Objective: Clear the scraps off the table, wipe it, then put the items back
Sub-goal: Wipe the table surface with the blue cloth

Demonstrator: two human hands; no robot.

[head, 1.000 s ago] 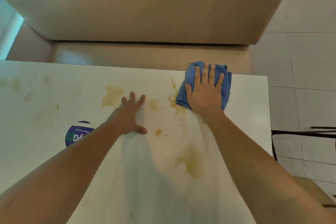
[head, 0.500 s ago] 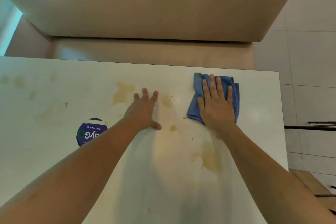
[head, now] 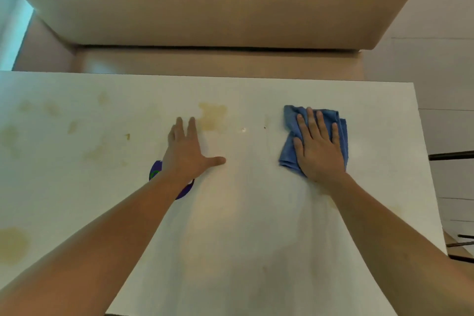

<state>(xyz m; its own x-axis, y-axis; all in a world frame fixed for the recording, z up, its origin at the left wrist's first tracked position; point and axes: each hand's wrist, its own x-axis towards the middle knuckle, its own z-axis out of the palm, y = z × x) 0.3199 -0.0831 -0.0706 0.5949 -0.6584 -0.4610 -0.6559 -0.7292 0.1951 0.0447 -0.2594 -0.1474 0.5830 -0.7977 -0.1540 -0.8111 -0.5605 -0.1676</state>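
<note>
A white table [head: 243, 238] fills the lower view, marked with yellow-brown stains [head: 213, 117] at its middle and along its left side. My right hand [head: 318, 147] presses flat with straight fingers on a folded blue cloth [head: 289, 126] near the table's right end. My left hand [head: 188, 151] rests flat on the bare tabletop at the middle, fingers straight and thumb spread. A round purple sticker [head: 156, 174] lies partly hidden under my left wrist. A few tiny crumbs [head: 243, 130] sit between my two hands.
A beige cushioned bench [head: 218, 0] runs along the far side of the table. Tiled floor [head: 446, 72] lies to the right, with dark metal chair bars [head: 451, 155] beside the table's right edge. A larger stain [head: 12, 244] marks the near left.
My right hand has drawn the blue cloth back toward me from the far edge, and the stains that lay near it are gone. My left hand stays flat on the table.
</note>
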